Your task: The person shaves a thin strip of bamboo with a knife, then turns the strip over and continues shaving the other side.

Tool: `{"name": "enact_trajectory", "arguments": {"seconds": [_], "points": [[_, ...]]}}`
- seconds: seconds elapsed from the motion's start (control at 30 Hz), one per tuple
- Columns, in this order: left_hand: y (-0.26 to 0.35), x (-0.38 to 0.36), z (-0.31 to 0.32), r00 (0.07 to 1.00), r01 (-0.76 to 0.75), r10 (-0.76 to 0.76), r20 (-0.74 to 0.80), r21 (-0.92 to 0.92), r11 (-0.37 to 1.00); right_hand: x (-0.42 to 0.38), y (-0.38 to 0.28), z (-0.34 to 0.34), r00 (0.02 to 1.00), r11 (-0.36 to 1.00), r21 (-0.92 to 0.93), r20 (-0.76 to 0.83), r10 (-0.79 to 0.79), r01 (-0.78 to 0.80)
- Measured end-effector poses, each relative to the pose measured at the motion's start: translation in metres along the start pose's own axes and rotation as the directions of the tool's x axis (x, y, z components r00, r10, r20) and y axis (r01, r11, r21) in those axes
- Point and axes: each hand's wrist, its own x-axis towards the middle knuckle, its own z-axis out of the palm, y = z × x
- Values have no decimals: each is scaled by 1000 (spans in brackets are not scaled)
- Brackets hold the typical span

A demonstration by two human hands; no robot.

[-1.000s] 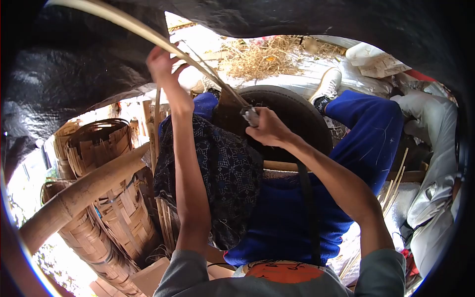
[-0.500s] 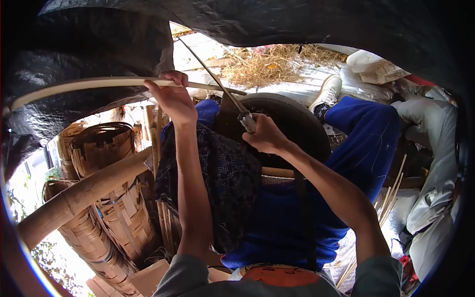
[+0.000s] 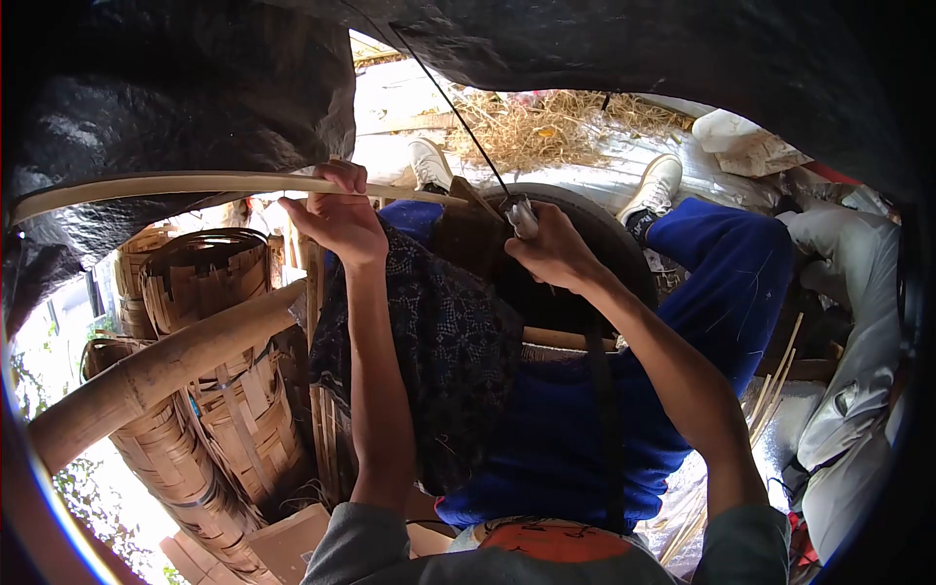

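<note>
My left hand [image 3: 341, 224] is closed on a long pale strip that looks like bamboo [image 3: 195, 183], which bows away to the left. The strip's right end reaches across toward the knife. In my right hand [image 3: 558, 249] is the grip of a long-bladed knife [image 3: 523, 218], its thin dark blade slanting up and left, seen nearly edge-on. The strip's end lies just left of the knife's grip, over a dark round-rimmed object [image 3: 624, 239]. A dark patterned cloth [image 3: 439, 341] drapes over my lap beneath my left forearm.
Woven baskets [image 3: 205, 278] stand at the left behind a thick bamboo pole [image 3: 166, 375]. Black sheeting [image 3: 195, 88] hangs overhead and at left. Dry shavings [image 3: 536, 127] lie ahead on the ground. Another person's pale-trousered leg [image 3: 848, 322] is at the right, near thin sticks [image 3: 775, 380].
My right hand has shifted slightly right, and the knife blade has turned to a thinner, more edge-on view. The strip and my left hand sit a little lower. A second shoe shows more clearly.
</note>
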Motion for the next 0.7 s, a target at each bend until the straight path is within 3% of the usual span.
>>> {"name": "enact_trajectory", "arguments": {"seconds": [0.1,0.17,0.23,0.27,0.33,0.47,0.53,0.7], "points": [[0,-1,-2,998,-14,11,56,47,999,-1,-4,-1,1000,1000,11,19,16,-16],[0,-4,2,1000,4,-6,23,70,998,-1,-5,0,998,998,-10,27,56,-56],[-1,-5,5,987,116,-120,-106,-42,992,-2,-5,1,997,998,-42,50,58,-56],[-1,-5,3,987,119,-123,-106,-42,992,-3,-5,2,997,997,-41,50,61,-59],[1,0,-3,979,191,-191,71,-1,982,-6,-6,5,992,996,4,79,94,-95],[-1,-1,-4,976,216,-216,2,-40,976,-8,-8,8,991,995,-44,91,94,-90],[0,-3,0,976,214,-216,-12,-78,974,-8,-5,10,996,992,-120,90,-20,31],[-4,3,-6,976,215,-216,-13,-68,974,-13,-16,9,988,996,-69,139,64,-54]]}}
